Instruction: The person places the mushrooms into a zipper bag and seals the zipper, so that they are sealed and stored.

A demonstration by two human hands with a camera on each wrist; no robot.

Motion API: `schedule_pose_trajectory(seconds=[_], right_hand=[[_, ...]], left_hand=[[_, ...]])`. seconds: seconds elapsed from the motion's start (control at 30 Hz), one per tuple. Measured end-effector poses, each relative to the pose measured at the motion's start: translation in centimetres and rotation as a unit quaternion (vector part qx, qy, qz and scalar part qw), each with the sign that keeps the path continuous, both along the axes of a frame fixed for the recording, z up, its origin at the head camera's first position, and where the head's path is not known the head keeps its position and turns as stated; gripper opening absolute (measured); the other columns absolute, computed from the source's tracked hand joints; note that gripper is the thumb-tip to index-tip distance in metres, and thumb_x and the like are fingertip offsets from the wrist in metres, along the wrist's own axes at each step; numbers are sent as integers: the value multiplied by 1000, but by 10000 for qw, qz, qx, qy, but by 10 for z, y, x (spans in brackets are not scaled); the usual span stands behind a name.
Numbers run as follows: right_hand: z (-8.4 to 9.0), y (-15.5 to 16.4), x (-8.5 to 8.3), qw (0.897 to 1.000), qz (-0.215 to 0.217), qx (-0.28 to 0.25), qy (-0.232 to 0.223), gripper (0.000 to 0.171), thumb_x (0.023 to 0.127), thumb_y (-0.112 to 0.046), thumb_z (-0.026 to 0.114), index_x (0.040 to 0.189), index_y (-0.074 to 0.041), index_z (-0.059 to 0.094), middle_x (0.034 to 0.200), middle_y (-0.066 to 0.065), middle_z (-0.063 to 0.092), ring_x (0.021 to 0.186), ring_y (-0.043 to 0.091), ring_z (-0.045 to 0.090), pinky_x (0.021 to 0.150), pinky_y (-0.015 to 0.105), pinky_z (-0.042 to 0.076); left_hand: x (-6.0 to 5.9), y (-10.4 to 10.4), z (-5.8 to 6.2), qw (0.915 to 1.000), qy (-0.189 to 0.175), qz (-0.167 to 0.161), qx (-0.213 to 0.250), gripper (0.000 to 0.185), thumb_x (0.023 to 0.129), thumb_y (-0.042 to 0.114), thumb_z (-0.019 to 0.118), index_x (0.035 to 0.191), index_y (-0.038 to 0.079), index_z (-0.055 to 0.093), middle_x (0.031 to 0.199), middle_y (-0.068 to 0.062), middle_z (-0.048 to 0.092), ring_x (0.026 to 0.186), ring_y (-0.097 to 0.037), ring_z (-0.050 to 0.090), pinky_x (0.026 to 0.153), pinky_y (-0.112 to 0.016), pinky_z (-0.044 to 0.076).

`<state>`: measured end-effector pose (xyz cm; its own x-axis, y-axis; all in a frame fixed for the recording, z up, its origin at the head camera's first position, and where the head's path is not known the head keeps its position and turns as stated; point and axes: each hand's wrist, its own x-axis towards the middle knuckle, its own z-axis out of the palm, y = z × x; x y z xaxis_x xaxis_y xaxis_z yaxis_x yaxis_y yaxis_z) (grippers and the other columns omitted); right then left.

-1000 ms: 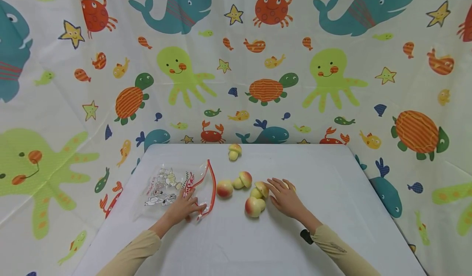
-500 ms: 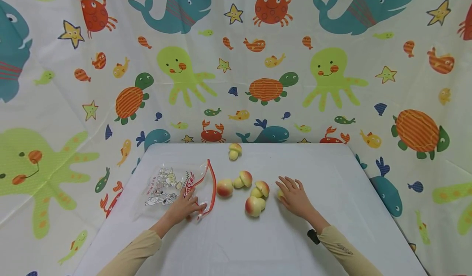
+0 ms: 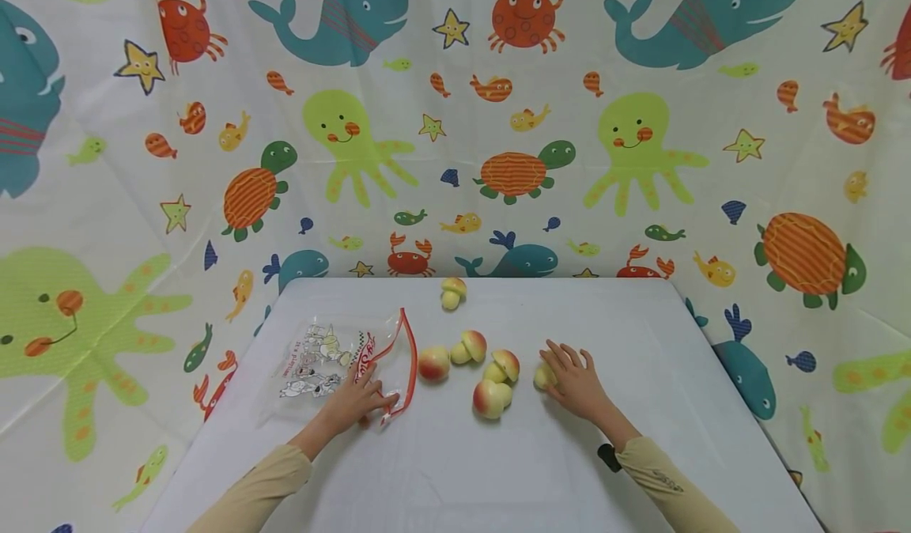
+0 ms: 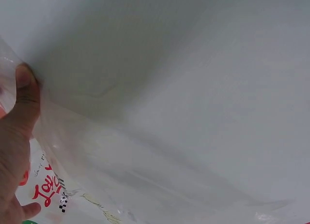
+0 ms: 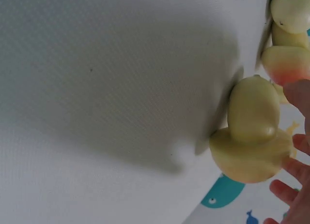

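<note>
We are pressing our left hand (image 3: 356, 400) flat, fingers relaxed, on the mouth edge of the clear printed zip bag (image 3: 334, 359), which is lying on the worktop (image 3: 455, 470) with nothing showing inside it. Just right of that hand, four toy mushrooms are waiting loose: one (image 3: 433, 364) beside the bag's red zip, two (image 3: 469, 346) (image 3: 502, 365) further right, and a red-capped one (image 3: 493, 398) nearest us. A fifth (image 3: 452, 292) is sitting well beyond both hands. Our right hand (image 3: 578, 383) is resting open over a sixth mushroom (image 5: 252, 132), fingers touching its cap but not yet curling round it. By our reckoning, all the bagging is still waiting to be done.
</note>
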<state>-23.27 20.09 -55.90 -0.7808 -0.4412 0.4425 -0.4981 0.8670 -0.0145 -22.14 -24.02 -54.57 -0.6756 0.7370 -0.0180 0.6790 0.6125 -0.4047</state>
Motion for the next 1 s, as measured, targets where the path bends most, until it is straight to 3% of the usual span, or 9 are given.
schedule_pose_trajectory(seconds=[0.23,0.6,0.8,1.0], right_hand=[[-1,3,0,9989,-152,230,-386,74,66,-38,74,129,-11,45,135,13,42,115,31,42,90,56,30],[-1,4,-5,9978,-99,562,-348,82,58,-29,81,129,-11,44,132,8,45,100,25,47,82,48,36],[-3,3,-9,9971,-108,674,-338,70,62,-24,79,125,-22,49,122,6,48,96,25,46,79,47,37],[-7,4,-13,9988,139,463,-72,50,62,-20,79,108,-26,60,112,9,49,92,27,44,76,47,36]], left_hand=[[-1,-1,-4,9998,-107,30,155,63,68,14,71,122,40,49,105,-2,57,122,-38,42,94,-61,33],[-2,-2,-8,9992,322,-179,127,62,64,19,73,118,41,51,97,-1,55,117,-37,47,91,-60,36],[-2,-3,-6,9985,447,-278,125,63,62,20,74,117,40,52,97,-1,56,116,-38,48,91,-59,36],[-4,-4,-3,9991,181,-333,215,63,60,25,74,118,39,53,98,-2,56,116,-39,47,91,-60,36]])
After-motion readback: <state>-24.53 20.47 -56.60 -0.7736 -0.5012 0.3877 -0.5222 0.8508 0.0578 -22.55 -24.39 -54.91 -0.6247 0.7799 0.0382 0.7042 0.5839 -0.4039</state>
